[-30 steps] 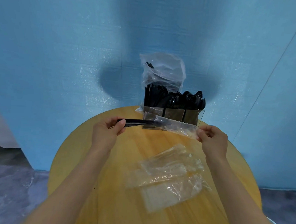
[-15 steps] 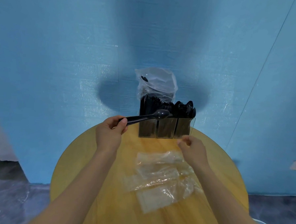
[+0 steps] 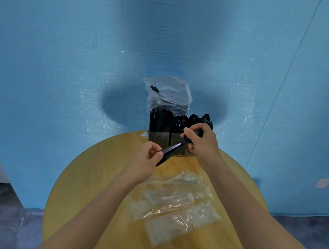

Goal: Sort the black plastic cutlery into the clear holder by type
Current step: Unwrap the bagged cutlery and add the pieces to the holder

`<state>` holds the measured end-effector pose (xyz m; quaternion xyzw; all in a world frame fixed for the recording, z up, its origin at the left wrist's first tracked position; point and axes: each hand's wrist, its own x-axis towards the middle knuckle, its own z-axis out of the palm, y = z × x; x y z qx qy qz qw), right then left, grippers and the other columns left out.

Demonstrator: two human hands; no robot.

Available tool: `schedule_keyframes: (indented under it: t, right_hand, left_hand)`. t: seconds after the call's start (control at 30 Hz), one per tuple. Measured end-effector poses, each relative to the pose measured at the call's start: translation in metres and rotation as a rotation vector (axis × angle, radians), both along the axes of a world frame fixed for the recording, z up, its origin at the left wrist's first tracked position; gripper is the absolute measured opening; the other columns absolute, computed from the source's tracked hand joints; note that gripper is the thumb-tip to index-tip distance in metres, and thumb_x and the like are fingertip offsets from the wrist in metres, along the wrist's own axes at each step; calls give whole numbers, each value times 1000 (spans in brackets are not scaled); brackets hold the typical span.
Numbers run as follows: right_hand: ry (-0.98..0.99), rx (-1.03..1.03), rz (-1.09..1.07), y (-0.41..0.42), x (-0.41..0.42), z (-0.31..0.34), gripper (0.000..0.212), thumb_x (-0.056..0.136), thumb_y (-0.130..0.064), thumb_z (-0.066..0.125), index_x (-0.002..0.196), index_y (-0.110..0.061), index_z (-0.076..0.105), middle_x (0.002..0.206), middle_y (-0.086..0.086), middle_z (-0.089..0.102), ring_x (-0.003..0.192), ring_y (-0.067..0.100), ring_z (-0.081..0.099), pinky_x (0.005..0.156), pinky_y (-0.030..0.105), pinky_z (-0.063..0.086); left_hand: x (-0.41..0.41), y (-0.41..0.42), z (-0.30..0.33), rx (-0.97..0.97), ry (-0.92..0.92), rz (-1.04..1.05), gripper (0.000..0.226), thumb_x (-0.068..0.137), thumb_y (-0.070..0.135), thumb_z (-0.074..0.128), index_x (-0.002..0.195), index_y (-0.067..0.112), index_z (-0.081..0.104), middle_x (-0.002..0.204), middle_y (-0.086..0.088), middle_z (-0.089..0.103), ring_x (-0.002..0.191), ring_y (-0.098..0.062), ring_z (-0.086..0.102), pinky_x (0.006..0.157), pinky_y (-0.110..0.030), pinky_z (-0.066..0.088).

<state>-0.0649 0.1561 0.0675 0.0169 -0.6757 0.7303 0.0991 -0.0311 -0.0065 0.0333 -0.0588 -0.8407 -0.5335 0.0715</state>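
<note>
The left hand point(image 3: 148, 157) pinches the handle of a black spoon point(image 3: 174, 148). The right hand point(image 3: 200, 143) curls round its other end, right in front of the clear holder point(image 3: 159, 141) on the round table point(image 3: 92, 177).

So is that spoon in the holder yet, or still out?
Still out. The spoon lies slanted in front of the clear holder, left hand pinching its handle, right hand gripping its bowl end.
</note>
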Motion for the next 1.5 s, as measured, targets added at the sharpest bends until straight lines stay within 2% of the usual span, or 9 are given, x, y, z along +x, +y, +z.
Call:
schedule_keyframes:
  t: [0.13,0.2,0.3,0.4,0.57,0.87,1.07,1.27,1.5]
  right_hand:
    - [48,38,72,-11,-2,2,14,90,-13,62,96,-9,50,73,8,65,45,7,42,45,17,36]
    - [61,33,96,-14,-5,2,14,92,-20,60,97,-9,53,73,7,66,45,8,42,45,17,37]
    - [29,-53,117,-11,-12,3,28,99,-32,45,106,-8,56,72,8,62,49,9,48,46,19,39]
    - [-33,-174,131,-6,-21,3,25,101,-23,42,105,-8,61,73,6,61,55,10,53,51,20,43]
    - [1,-88,199,-12,-31,1,19,98,-12,48,97,-11,67,76,3,63,58,5,54,54,15,47]
    - [-1,-151,76,-25,-53,1,19,96,-10,51,90,-13,69,72,3,65,59,6,58,61,15,54]
    - [-37,-96,-169,-20,-76,5,18,97,-12,49,102,-5,65,76,6,61,60,6,58,60,15,54]
    - [57,-110,-392,-10,-93,14,21,101,-15,42,92,-6,58,66,2,58,54,7,63,66,24,56]
    - [411,310,-430,-17,-89,17,9,98,-13,47,93,-14,54,74,0,64,64,0,64,65,9,49]
  left_hand:
    - [-6,8,10,-336,124,-186,13,99,33,41,98,21,47,76,3,53,64,-13,49,60,-33,43]
    - [-11,8,8,-316,149,-177,15,100,28,38,87,25,44,72,2,53,64,-15,50,64,-42,46]
    - [-17,4,4,-255,185,-139,23,101,26,36,79,23,43,66,4,45,58,-11,41,59,-35,38]
    - [-21,1,1,-156,174,-132,23,101,21,36,80,18,46,63,5,43,53,-6,36,53,-20,31]
    - [-30,0,-4,-57,157,-123,24,101,18,36,83,13,51,62,4,43,54,-5,37,53,-17,32]
    - [-48,-12,-7,-48,160,-41,25,102,20,35,88,17,55,63,7,50,54,3,44,56,-11,35]
    - [-60,-27,-8,-79,151,93,27,102,18,35,82,13,52,68,6,54,51,-3,40,50,-12,36]
    - [-71,-38,-8,-42,124,229,24,102,22,34,95,13,56,72,6,53,59,-4,45,50,-9,37]
    - [-77,-43,-11,1,152,220,21,102,20,36,95,19,56,69,4,52,60,-6,45,52,-5,37]
